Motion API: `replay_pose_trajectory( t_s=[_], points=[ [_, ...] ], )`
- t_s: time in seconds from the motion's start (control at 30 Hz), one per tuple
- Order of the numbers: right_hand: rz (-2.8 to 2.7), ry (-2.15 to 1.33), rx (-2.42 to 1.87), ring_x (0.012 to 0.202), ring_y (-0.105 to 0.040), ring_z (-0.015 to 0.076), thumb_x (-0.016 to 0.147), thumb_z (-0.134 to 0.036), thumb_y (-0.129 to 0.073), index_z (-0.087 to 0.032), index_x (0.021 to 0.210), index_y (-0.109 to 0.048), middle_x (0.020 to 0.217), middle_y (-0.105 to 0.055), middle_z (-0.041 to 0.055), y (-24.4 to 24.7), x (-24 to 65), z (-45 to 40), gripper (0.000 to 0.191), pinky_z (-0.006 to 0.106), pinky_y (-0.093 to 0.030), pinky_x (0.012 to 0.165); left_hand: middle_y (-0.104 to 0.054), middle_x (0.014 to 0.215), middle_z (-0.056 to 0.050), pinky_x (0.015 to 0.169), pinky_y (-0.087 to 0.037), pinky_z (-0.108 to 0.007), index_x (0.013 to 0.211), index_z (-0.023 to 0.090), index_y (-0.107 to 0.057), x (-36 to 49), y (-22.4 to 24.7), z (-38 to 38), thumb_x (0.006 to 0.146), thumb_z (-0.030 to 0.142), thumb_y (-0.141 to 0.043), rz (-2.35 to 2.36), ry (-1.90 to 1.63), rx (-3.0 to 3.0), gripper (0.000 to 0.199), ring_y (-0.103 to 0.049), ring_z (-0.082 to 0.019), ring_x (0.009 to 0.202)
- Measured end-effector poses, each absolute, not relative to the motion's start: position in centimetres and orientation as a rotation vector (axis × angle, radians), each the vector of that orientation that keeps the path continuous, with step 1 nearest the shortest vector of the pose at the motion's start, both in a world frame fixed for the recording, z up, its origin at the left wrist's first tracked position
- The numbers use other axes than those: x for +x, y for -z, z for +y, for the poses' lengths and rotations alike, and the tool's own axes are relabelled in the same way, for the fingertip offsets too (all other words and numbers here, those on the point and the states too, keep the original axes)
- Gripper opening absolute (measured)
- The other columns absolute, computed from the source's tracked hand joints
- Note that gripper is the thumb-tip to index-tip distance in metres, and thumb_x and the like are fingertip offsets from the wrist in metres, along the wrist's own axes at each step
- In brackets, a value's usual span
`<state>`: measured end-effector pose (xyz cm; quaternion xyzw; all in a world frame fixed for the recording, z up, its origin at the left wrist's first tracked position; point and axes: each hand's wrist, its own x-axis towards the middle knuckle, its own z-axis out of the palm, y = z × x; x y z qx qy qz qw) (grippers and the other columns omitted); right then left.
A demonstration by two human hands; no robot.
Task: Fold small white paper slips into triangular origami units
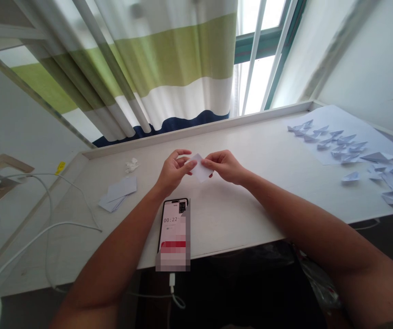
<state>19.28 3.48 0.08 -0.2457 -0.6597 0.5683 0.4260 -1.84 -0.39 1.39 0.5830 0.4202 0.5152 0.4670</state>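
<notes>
A small white piece of paper (201, 170) is held up over the middle of the table, one corner pointing up. My left hand (175, 170) grips its left side between thumb and fingers, with the index finger raised and curved above. On the right side, my right hand (224, 166) pinches the paper with the thumb in front. Several folded white paper boats (348, 145) stand at the right of the table, some on a large white sheet (350, 119). At the left lies a small stack of white paper sheets (123, 188).
A phone (174, 228) showing a timer lies at the table's front edge (230, 250), below my hands. Crumpled white tissue (132, 165) sits behind the paper stack. White cables (21, 246) run over the left side. A curtain (169, 59) hangs behind the table.
</notes>
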Motion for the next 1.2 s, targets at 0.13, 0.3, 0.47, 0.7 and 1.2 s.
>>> replay_pose_trajectory(
  t_s=[0.13, 0.3, 0.47, 0.7, 1.2],
  points=[
    [-1.514, -1.409, -0.644, 0.061, -0.065, 0.0139, 0.077, -0.072, -0.090, -0.015, 0.080, -0.078, 0.070, -0.074, 0.0048, 0.31, 18.66, 3.55, 0.059, 0.029, -0.058, 0.058, -0.081, 0.085, -0.006, 0.066, -0.057, -0.028, 0.097, 0.015, -0.075, -1.51, -1.26, -0.31, 0.074, 0.050, -0.098, 1.059, -1.260, 1.386, 0.048, -0.074, -0.017, 0.073],
    [-1.382, -1.526, -0.602, 0.072, -0.074, 0.0172, 0.069, -0.065, -0.099, -0.016, 0.095, -0.077, 0.084, -0.080, 0.0051, 0.58, 18.48, 3.77, 0.060, 0.034, -0.067, 0.068, -0.083, 0.090, -0.008, 0.075, -0.062, -0.032, 0.095, 0.014, -0.077, -1.48, -0.84, -0.10, 0.070, 0.045, -0.101, 1.080, -1.360, 1.293, 0.046, -0.077, -0.018, 0.077],
    [-1.336, -1.578, -0.624, 0.072, -0.076, 0.0163, 0.073, -0.055, -0.099, -0.017, 0.093, -0.071, 0.087, -0.079, 0.0037, 0.80, 18.75, 4.09, 0.051, 0.038, -0.070, 0.076, -0.081, 0.081, -0.006, 0.068, -0.061, -0.032, 0.095, 0.015, -0.077, -1.70, -0.82, -0.11, 0.071, 0.046, -0.099, 1.081, -1.260, 1.337, 0.045, -0.074, -0.017, 0.066],
    [-1.421, -1.570, -0.563, 0.072, -0.076, 0.0159, 0.084, -0.038, -0.089, -0.018, 0.101, -0.079, 0.083, -0.080, 0.0028, 0.34, 18.98, 3.63, 0.028, 0.039, -0.069, 0.082, -0.079, 0.076, -0.002, 0.069, -0.062, -0.033, 0.092, 0.019, -0.078, -1.65, -1.13, -0.04, 0.071, 0.033, -0.092, 1.017, -1.314, 1.223, 0.029, -0.074, -0.016, 0.064],
    [-1.473, -1.508, -0.584, 0.077, -0.077, 0.0184, 0.076, -0.051, -0.098, -0.015, 0.103, -0.080, 0.083, -0.081, 0.0048, 0.71, 19.12, 3.98, 0.048, 0.037, -0.068, 0.077, -0.074, 0.070, 0.002, 0.072, -0.061, -0.031, 0.100, 0.017, -0.079, -1.58, -1.38, -0.44, 0.071, 0.031, -0.094, 1.045, -1.320, 1.430, 0.036, -0.073, -0.016, 0.067]
  ],
)
